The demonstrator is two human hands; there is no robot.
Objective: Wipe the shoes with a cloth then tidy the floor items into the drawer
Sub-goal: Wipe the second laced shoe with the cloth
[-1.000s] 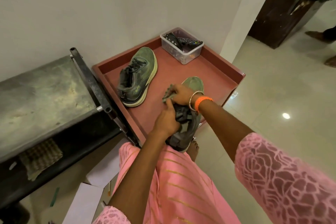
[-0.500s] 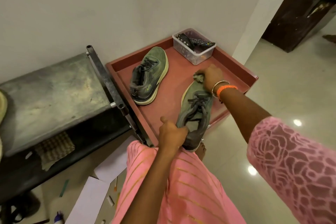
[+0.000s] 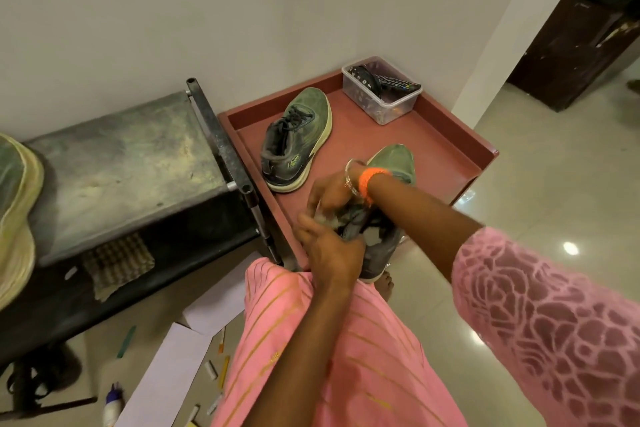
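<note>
We see the left hand (image 3: pixel 329 246) gripping the near shoe (image 3: pixel 391 204) at the red tray's (image 3: pixel 450 135) 6 o'clock edge; the right hand (image 3: pixel 329 192) presses a bunched cloth (image 3: pixel 327 215) against it. The 2nd shoe (image 3: pixel 298 139) sits at 11 o'clock.

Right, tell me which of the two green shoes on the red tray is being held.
The near shoe, at the tray's front edge: the left hand grips its heel and the right hand works at its opening. The other shoe sits alone farther back.
</note>
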